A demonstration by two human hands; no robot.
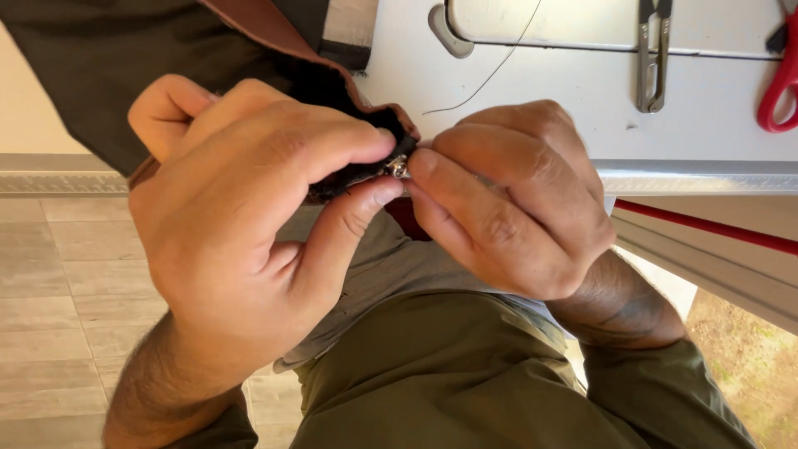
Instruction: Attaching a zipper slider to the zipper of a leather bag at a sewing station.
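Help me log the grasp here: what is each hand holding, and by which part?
Left hand pinches the dark brown-edged fabric at its edge; right hand pinches a small shiny metal piece there.

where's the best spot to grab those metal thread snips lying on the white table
Probably the shut, narrow blade half of the thread snips, pinched across their width from above. They lie flat and alone on the white table, clear of the red scissors, so nothing blocks a downward reach.
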